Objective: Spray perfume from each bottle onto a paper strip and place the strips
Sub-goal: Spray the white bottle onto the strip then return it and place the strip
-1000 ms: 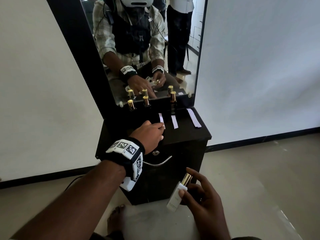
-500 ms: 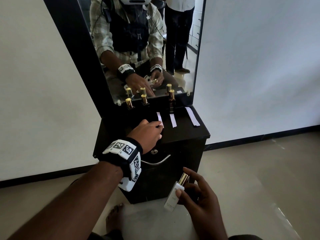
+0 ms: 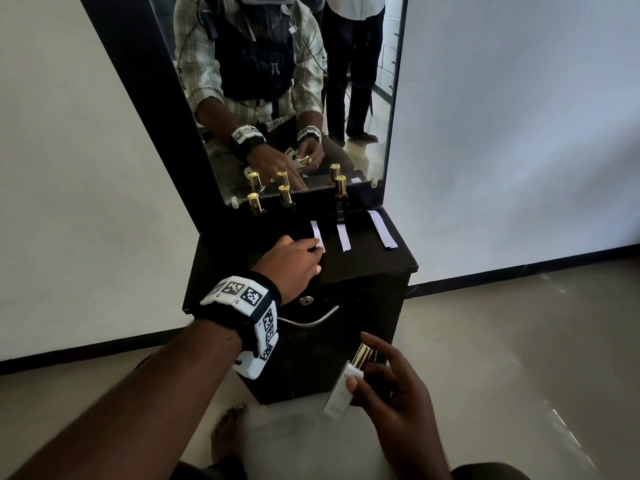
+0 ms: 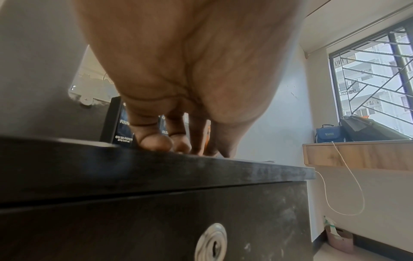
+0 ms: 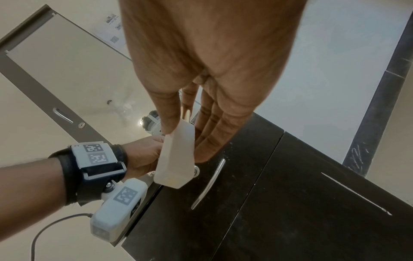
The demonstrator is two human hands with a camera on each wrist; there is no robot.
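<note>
Three white paper strips lie on the black cabinet top [image 3: 363, 268]: a left strip [image 3: 316, 233], a middle strip [image 3: 343, 237] and a right strip [image 3: 382, 228]. My left hand [image 3: 294, 263] rests on the top, its curled fingertips [image 4: 156, 143] and thumb pinching the left strip's near end. Lower down, in front of the cabinet, my right hand [image 3: 398, 393] holds a white perfume bottle [image 3: 341, 396] with a gold cap between thumb and fingers; the same white perfume bottle [image 5: 176, 159] shows in the right wrist view. Three dark, gold-capped bottles [image 3: 341, 197] stand at the back by the mirror.
A tall mirror [image 3: 284, 98] rises behind the cabinet and reflects me and a person standing behind. The cabinet door has a metal handle [image 3: 311, 320] and a lock [image 3: 306, 300]. My bare foot [image 3: 227, 431] is on the floor below. White walls stand on both sides.
Hardly anything differs. My left hand stays at the near end of the left strip. My right hand keeps the white bottle at about the same place.
</note>
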